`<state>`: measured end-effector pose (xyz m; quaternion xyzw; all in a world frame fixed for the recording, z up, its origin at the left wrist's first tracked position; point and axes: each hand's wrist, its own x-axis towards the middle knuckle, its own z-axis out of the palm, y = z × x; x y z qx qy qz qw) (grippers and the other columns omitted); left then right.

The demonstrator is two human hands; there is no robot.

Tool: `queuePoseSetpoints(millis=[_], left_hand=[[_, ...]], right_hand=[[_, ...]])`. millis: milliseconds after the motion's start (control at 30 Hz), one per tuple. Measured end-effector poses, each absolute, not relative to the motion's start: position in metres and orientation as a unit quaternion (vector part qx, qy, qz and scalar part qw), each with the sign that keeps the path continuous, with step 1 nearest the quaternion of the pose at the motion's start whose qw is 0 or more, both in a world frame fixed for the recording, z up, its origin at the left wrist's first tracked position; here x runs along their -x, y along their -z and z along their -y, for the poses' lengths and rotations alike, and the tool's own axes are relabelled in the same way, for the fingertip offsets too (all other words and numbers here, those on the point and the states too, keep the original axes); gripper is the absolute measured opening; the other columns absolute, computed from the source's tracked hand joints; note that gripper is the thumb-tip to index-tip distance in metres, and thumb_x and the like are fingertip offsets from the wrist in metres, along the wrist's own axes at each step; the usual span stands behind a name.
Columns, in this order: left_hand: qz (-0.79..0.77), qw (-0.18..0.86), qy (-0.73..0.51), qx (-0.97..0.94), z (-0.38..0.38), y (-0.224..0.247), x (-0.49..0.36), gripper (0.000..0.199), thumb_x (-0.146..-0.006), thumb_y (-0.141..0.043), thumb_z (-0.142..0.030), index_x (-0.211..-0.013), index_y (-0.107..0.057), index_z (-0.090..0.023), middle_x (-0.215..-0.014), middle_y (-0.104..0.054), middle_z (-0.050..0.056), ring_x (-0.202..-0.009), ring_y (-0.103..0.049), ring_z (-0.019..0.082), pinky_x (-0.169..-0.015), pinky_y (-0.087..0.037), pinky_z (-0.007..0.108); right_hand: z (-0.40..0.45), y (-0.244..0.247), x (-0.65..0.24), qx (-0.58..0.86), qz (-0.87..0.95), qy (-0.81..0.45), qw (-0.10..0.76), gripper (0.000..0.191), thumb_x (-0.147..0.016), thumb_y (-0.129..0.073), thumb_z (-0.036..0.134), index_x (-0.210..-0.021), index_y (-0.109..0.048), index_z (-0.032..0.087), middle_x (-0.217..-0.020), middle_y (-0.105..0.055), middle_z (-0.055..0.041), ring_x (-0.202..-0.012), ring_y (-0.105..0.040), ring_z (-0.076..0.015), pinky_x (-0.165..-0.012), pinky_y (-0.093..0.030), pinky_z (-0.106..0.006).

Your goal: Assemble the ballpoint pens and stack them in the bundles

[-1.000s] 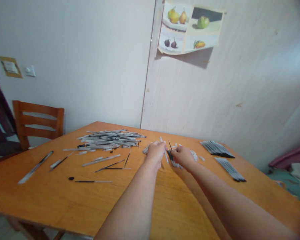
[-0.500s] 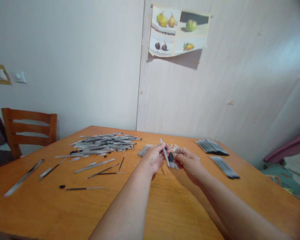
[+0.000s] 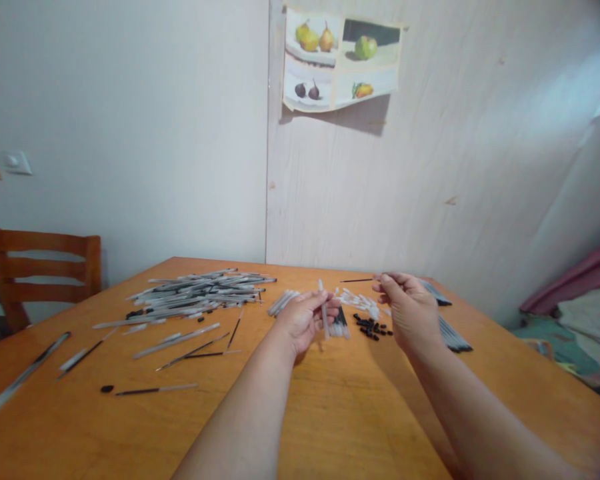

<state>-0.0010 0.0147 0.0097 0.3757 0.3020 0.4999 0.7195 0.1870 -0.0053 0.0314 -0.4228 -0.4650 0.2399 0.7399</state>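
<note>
My left hand (image 3: 303, 323) has its thumb and fingers closed on a clear pen barrel (image 3: 325, 319), held nearly upright. A thin pen refill (image 3: 356, 281) with a dark ink section points left from the pinched fingertips of my right hand (image 3: 409, 310), raised to the right and apart from the barrel. Just beyond the left fingers lies a small bundle of dark and clear tubes (image 3: 341, 325), partly hidden. Between the hands, small black plugs (image 3: 371, 327) lie scattered on the table, with white pen caps (image 3: 360, 302) behind them.
A large heap of pens (image 3: 205, 293) covers the back left of the wooden table (image 3: 330, 427). Loose refills (image 3: 137, 391) and a pen (image 3: 27, 373) lie nearer on the left. Rows of pens (image 3: 454, 337) lie beyond my right hand. A chair (image 3: 45, 267) stands at the left.
My right hand has moved right and up, away from my left hand, and a refill now shows in its fingers. The left hand still holds the barrel. The view has turned slightly right.
</note>
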Motion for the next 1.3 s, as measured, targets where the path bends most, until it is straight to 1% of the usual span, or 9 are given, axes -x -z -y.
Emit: queuePoseSetpoints(millis=[67,200,300,567,700,1000,1167,1300], left_hand=[[-0.322,0.705,-0.466,-0.427,-0.014,-0.006,0.0,0.019,-0.082,-0.07,-0.028,-0.09,-0.069,-0.011,-0.083,-0.072,0.011,-0.064,-0.066,0.012,-0.061,-0.051,0.022],[-0.331,0.704,-0.389,-0.494,-0.012,0.001,-0.003,0.031,-0.073,-0.078,-0.036,-0.087,-0.069,-0.011,-0.082,-0.072,0.011,-0.063,-0.065,0.013,-0.061,-0.049,0.023],[-0.339,0.697,-0.355,-0.522,-0.011,0.003,-0.002,0.037,-0.069,-0.08,-0.04,-0.088,-0.069,-0.011,-0.083,-0.072,0.011,-0.061,-0.064,0.012,-0.059,-0.047,0.023],[-0.339,0.695,-0.298,-0.56,-0.011,0.003,0.001,0.043,-0.066,-0.08,-0.045,-0.091,-0.071,-0.011,-0.082,-0.071,0.011,-0.06,-0.063,0.012,-0.06,-0.046,0.025],[-0.337,0.7,-0.288,-0.56,-0.009,0.003,0.001,0.043,-0.066,-0.081,-0.045,-0.091,-0.07,-0.011,-0.081,-0.07,0.011,-0.06,-0.062,0.012,-0.058,-0.046,0.024],[-0.335,0.704,-0.277,-0.562,-0.009,0.005,0.001,0.041,-0.067,-0.08,-0.043,-0.092,-0.07,-0.012,-0.079,-0.069,0.008,-0.058,-0.061,0.011,-0.056,-0.046,0.023],[-0.344,0.704,-0.264,-0.563,-0.009,0.007,0.0,0.044,-0.065,-0.081,-0.044,-0.091,-0.07,-0.011,-0.079,-0.069,0.009,-0.056,-0.061,0.011,-0.053,-0.046,0.023],[-0.343,0.698,-0.257,-0.573,-0.01,0.008,0.0,0.043,-0.066,-0.081,-0.044,-0.092,-0.07,-0.011,-0.078,-0.069,0.01,-0.055,-0.061,0.011,-0.053,-0.048,0.023]], right_hand=[[0.002,-0.03,-0.202,0.415,0.439,-0.256,0.754,0.029,-0.075,-0.074,0.038,-0.09,-0.065,0.015,-0.09,-0.071,-0.0067,-0.07,-0.064,-0.0124,-0.052,-0.046,-0.02],[0.002,-0.025,-0.22,0.403,0.391,-0.291,0.775,0.031,-0.07,-0.078,0.035,-0.09,-0.065,0.015,-0.087,-0.072,-0.0058,-0.067,-0.064,-0.0103,-0.049,-0.046,-0.016],[0.003,-0.024,-0.224,0.392,0.376,-0.312,0.78,0.031,-0.069,-0.079,0.033,-0.09,-0.066,0.015,-0.086,-0.072,-0.0055,-0.065,-0.063,-0.0087,-0.048,-0.045,-0.015],[0.001,-0.025,-0.223,0.396,0.379,-0.32,0.773,0.032,-0.068,-0.079,0.034,-0.091,-0.067,0.015,-0.086,-0.072,-0.0052,-0.064,-0.063,-0.009,-0.048,-0.046,-0.016],[0.0,-0.024,-0.223,0.4,0.384,-0.321,0.768,0.033,-0.069,-0.078,0.036,-0.093,-0.067,0.015,-0.083,-0.071,-0.005,-0.063,-0.062,-0.0094,-0.048,-0.046,-0.016],[0.001,-0.022,-0.221,0.406,0.385,-0.348,0.752,0.034,-0.07,-0.079,0.033,-0.096,-0.068,0.014,-0.084,-0.072,-0.0056,-0.064,-0.061,-0.0086,-0.049,-0.046,-0.015],[0.001,-0.02,-0.218,0.412,0.403,-0.349,0.739,0.034,-0.071,-0.078,0.034,-0.096,-0.066,0.014,-0.082,-0.071,-0.0055,-0.063,-0.061,-0.0093,-0.05,-0.046,-0.016],[0.002,-0.021,-0.216,0.413,0.412,-0.342,0.737,0.037,-0.07,-0.079,0.034,-0.098,-0.062,0.016,-0.081,-0.071,-0.0042,-0.062,-0.061,-0.0095,-0.05,-0.046,-0.017]])
